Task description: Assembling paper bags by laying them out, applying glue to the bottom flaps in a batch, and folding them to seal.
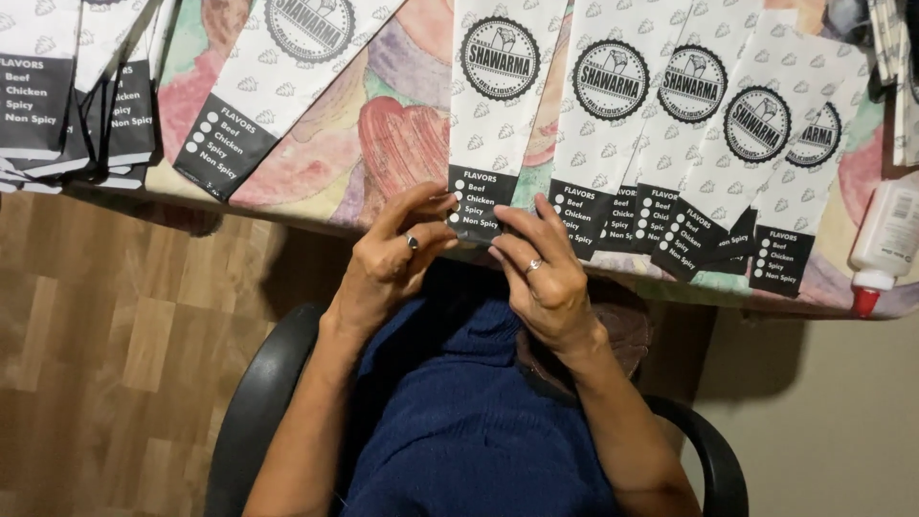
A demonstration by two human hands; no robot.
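Nearest the camera, a dark blue garment (pixel 479 421) and a black chair arm (pixel 251 402) fill the lower frame, both cut off at the bottom edge. Above them the left hand (pixel 394 258) and right hand (pixel 541 273) meet at the dark lower end of a white paper sleeve (pixel 498 105), fingers curled and pinching its bottom edge; the fingertips hide the fold there. The sleeve lies on the tabletop (pixel 383 144), its top cut off. To the right, overlapping sleeves (pixel 689 144) fan out, half hiding each other. A glue bottle (pixel 885 239) lies at the right edge, partly cropped.
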